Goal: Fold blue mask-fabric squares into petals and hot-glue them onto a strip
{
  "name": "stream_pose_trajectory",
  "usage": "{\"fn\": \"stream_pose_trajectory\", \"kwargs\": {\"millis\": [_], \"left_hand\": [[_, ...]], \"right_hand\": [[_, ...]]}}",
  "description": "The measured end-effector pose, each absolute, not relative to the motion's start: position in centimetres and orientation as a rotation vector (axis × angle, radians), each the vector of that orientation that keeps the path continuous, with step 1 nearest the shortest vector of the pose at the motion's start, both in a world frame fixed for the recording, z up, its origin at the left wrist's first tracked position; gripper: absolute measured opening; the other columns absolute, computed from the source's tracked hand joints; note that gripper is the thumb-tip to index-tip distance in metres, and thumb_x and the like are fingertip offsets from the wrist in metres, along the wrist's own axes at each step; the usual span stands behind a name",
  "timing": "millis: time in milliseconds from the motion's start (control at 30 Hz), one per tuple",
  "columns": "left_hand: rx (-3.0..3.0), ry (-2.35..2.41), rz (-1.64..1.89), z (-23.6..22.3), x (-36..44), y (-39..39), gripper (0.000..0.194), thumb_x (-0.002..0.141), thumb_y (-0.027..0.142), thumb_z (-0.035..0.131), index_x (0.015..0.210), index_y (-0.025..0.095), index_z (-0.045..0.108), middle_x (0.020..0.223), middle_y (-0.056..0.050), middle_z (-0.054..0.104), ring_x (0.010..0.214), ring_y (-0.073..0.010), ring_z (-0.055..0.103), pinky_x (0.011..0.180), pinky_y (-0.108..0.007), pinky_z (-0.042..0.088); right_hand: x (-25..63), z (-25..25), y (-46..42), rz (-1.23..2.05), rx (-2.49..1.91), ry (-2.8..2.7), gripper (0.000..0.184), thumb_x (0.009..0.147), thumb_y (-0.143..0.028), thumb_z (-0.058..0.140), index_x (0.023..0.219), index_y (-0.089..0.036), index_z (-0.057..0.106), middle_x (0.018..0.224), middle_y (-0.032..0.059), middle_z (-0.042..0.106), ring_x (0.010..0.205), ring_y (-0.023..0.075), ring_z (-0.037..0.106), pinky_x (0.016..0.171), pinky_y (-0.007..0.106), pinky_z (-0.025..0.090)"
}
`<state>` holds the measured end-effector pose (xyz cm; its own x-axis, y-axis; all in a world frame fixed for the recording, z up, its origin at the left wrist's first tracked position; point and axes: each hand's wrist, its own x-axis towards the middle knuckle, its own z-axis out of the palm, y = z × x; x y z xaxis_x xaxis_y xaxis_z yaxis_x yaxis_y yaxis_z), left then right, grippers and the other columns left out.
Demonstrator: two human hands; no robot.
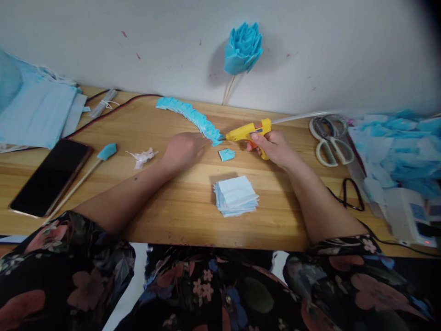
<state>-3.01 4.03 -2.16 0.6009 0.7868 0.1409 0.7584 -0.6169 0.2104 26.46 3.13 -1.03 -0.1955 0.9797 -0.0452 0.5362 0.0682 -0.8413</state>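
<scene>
A yellow hot glue gun [246, 132] is gripped in my right hand [272, 146], a finger at its orange trigger. Its nozzle points left and reaches the near end of an overlapping row of folded blue petals [193, 115]. At that same end, the fingertips of my left hand [184, 149] are closed against the row, partly hidden by the hand itself. One loose folded blue piece [226, 155] lies just below the nozzle. Closer to me sits a stack of pale blue fabric squares [236, 195]. A clear glue stick [299, 117] sticks out behind the gun.
A blue flower [243, 48] on a stick leans against the wall. Left are face masks [34, 105], a phone [50, 177], a blue-tipped stick [82, 179] and a white scrap [142, 157]. Right are scissors [332, 149], blue scraps [403, 147] and a white power strip [406, 214].
</scene>
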Motion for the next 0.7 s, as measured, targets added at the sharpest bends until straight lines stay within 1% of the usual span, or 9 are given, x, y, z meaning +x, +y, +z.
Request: {"fn": "stream_pose_trajectory", "kwargs": {"millis": [100, 167, 233, 333, 433, 533, 700], "left_hand": [[2.715, 1.294, 0.349, -2.1, -2.9, 4.0, 0.042, 0.097, 0.016, 0.043, 0.120, 0.021, 0.077, 0.104, -0.008, 0.078, 0.095, -0.0226, 0.070, 0.076, -0.032, 0.049], [2.718, 1.305, 0.327, -2.0, -2.8, 4.0, 0.042, 0.097, 0.016, 0.042, 0.120, 0.021, 0.077, 0.103, -0.008, 0.078, 0.094, -0.0227, 0.070, 0.074, -0.032, 0.048], [2.703, 1.330, 0.282, -1.8, -2.7, 3.9, 0.043, 0.098, 0.017, 0.041, 0.121, 0.021, 0.077, 0.104, -0.009, 0.078, 0.095, -0.0244, 0.071, 0.074, -0.034, 0.047], [2.661, 1.353, 0.203, -1.2, -2.5, 3.7, 0.045, 0.100, 0.019, 0.038, 0.125, 0.019, 0.075, 0.108, -0.012, 0.076, 0.101, -0.0277, 0.071, 0.077, -0.036, 0.046], [2.620, 1.353, 0.165, -0.9, -2.5, 3.7, 0.043, 0.101, 0.020, 0.039, 0.125, 0.019, 0.075, 0.110, -0.013, 0.075, 0.105, -0.0285, 0.070, 0.080, -0.036, 0.047], [2.596, 1.365, 0.195, -1.1, -2.5, 3.7, 0.042, 0.101, 0.021, 0.041, 0.125, 0.021, 0.075, 0.108, -0.011, 0.076, 0.104, -0.0267, 0.070, 0.082, -0.035, 0.047], [2.697, 1.322, 0.297, -2.0, -2.9, 4.0, 0.043, 0.100, 0.022, 0.039, 0.118, 0.019, 0.078, 0.102, -0.010, 0.077, 0.094, -0.0237, 0.071, 0.074, -0.032, 0.048]], "right_hand": [[26.2, -0.8, 3.0, 1.008, -1.519, -1.795, 0.071, 0.075, -0.093, 0.053, 0.065, -0.025, 0.071, 0.063, 0.0041, 0.066, 0.055, 0.0153, 0.050, 0.055, 0.033, 0.039], [26.1, -0.7, 2.9, 0.991, -1.523, -1.814, 0.071, 0.076, -0.092, 0.052, 0.065, -0.025, 0.071, 0.062, 0.0039, 0.065, 0.056, 0.0157, 0.051, 0.056, 0.033, 0.039], [26.0, -0.7, 2.8, 0.972, -1.524, -1.833, 0.069, 0.079, -0.089, 0.053, 0.065, -0.025, 0.071, 0.063, 0.0035, 0.065, 0.057, 0.0156, 0.052, 0.056, 0.032, 0.039], [25.9, -0.7, 2.8, 0.940, -1.525, -1.867, 0.063, 0.086, -0.081, 0.055, 0.066, -0.024, 0.072, 0.064, 0.0032, 0.067, 0.059, 0.0157, 0.055, 0.059, 0.031, 0.042], [25.8, -0.5, 2.8, 0.906, -1.530, -1.897, 0.059, 0.089, -0.076, 0.056, 0.065, -0.024, 0.071, 0.063, 0.0031, 0.065, 0.063, 0.0167, 0.058, 0.063, 0.032, 0.044], [25.8, -0.2, 2.8, 0.892, -1.530, -1.902, 0.061, 0.086, -0.080, 0.056, 0.062, -0.025, 0.070, 0.058, 0.0024, 0.061, 0.062, 0.0173, 0.056, 0.063, 0.033, 0.042], [25.8, 0.0, 2.8, 0.872, -1.545, -1.919, 0.070, 0.079, -0.091, 0.051, 0.060, -0.026, 0.068, 0.054, 0.0034, 0.056, 0.064, 0.0196, 0.055, 0.061, 0.034, 0.038]]}}
